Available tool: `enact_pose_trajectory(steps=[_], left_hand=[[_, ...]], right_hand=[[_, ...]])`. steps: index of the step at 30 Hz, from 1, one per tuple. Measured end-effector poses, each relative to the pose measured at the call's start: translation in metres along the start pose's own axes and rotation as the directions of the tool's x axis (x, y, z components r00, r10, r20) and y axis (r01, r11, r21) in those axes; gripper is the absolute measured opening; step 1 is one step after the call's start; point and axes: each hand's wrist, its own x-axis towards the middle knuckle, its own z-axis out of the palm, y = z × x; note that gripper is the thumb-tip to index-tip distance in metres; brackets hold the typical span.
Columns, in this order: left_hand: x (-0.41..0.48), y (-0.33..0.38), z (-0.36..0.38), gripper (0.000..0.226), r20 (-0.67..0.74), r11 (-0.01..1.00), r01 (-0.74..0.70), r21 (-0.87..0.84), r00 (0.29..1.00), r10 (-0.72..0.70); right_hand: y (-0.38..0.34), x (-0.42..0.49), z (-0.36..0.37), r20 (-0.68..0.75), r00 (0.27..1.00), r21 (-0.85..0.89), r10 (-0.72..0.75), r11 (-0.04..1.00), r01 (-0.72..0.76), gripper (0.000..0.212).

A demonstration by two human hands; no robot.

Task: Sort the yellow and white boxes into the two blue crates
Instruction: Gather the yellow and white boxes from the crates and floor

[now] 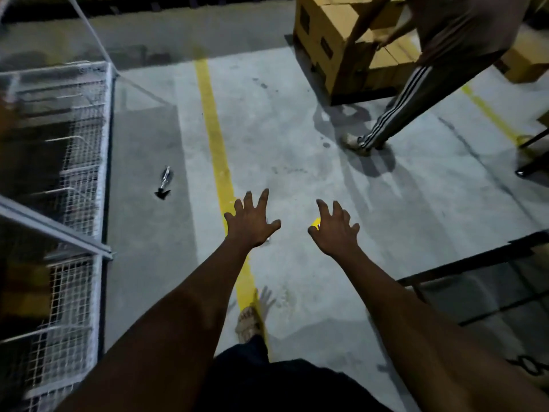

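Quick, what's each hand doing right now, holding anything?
Left hand: open, fingers spread, holding nothing.
Right hand: open, fingers spread and slightly curled, holding nothing.

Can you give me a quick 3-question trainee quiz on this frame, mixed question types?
1. True or false: the left hand is holding a yellow box.
2. Multiple choice: where does the second person stand? A) by the wire cage at left; B) at the stacked cardboard boxes, top right; C) on the yellow floor line.
3. Fill in: both the left hand and the right hand are empty, fingers ____.

Key: 1 false, it is empty and no crate or task box is in view; 2 B; 3 spread.
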Motion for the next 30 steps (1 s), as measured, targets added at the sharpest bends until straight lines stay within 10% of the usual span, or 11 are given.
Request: enact_pose_trajectory(steps=[18, 30], left_hand=[[0.239, 0.040, 0.041, 0.082, 0.163, 0.992, 0.124, -0.031, 0.980, -0.117], [0.413, 0.046, 0.255, 0.083, 0.250, 0.923, 0.339, -0.181, 0.924, -0.290]], right_hand=[[0.068, 0.252, 0.034, 0.227, 0.965, 0.095, 0.129, 0.983, -0.154, 0.069], [0.145, 0.433, 0.238, 0.302, 0.951, -0.001, 0.063, 0.998, -0.066, 0.068]])
